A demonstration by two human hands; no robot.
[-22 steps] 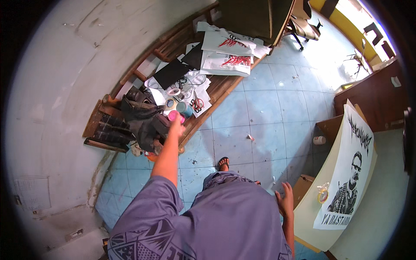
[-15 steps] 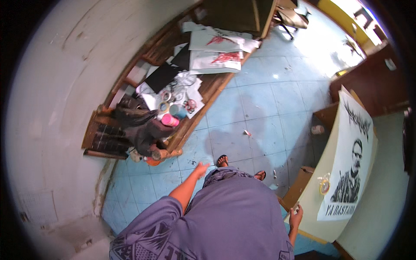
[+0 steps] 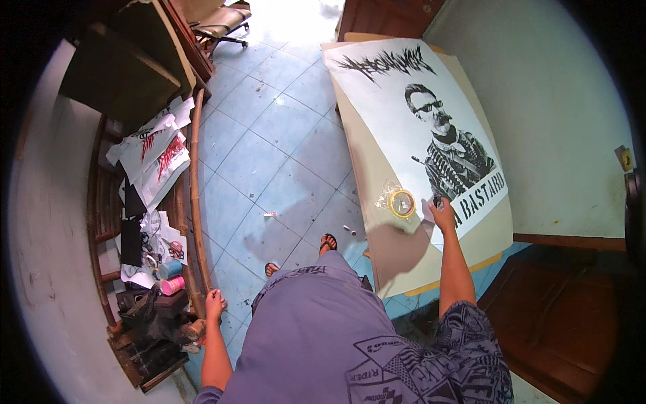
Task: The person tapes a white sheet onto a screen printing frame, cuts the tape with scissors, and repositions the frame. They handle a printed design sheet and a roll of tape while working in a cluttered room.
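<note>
A large white poster (image 3: 464, 114) with a black-and-white portrait and lettering lies on a cream board (image 3: 368, 161). My right hand (image 3: 441, 214) is bent over the poster's lower left part with its fingers closed; what is between them is too small to make out. A yellow tape roll (image 3: 402, 203) in crumpled clear wrapping rests just left of that hand. My left hand (image 3: 214, 303) hangs low beside the bamboo bench rail (image 3: 197, 225), fingers curled, their contents hidden.
The bench on the left holds printed sheets (image 3: 155, 161), blue (image 3: 170, 268) and pink (image 3: 171, 285) rolls and dark bags (image 3: 145, 310). An office chair (image 3: 219, 23) stands at the far end of the blue tiled floor (image 3: 262, 135). A wooden door or panel (image 3: 558, 303) is at lower right.
My view has swung right toward the poster. My left hand has drawn back from the rolls on the bench, and my right hand has reached up onto the poster.
</note>
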